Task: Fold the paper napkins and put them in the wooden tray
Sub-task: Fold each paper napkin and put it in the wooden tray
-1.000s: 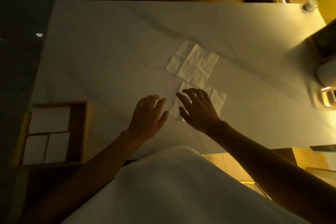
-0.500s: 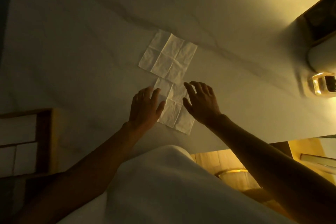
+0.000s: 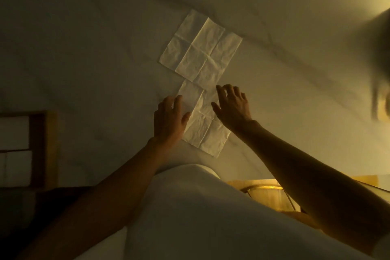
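Plain white garment (image 3: 190, 217) over the torso, bare left forearm (image 3: 118, 177), bare right forearm (image 3: 295, 164), left hand (image 3: 168, 120) and right hand (image 3: 232, 107) uncovered

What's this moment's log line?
step: pre-fold | left hand: left edge of near napkin | right hand: on its right edge | far napkin: unfolded

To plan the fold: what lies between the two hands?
The near napkin, flat on the table, lies between left hand and right hand; head view.

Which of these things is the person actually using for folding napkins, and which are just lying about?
In use: near napkin, with left hand and right hand at its edges; far napkin, flat, waiting; wooden tray holding folded napkins.
Lying about: blurred dark object at far right.
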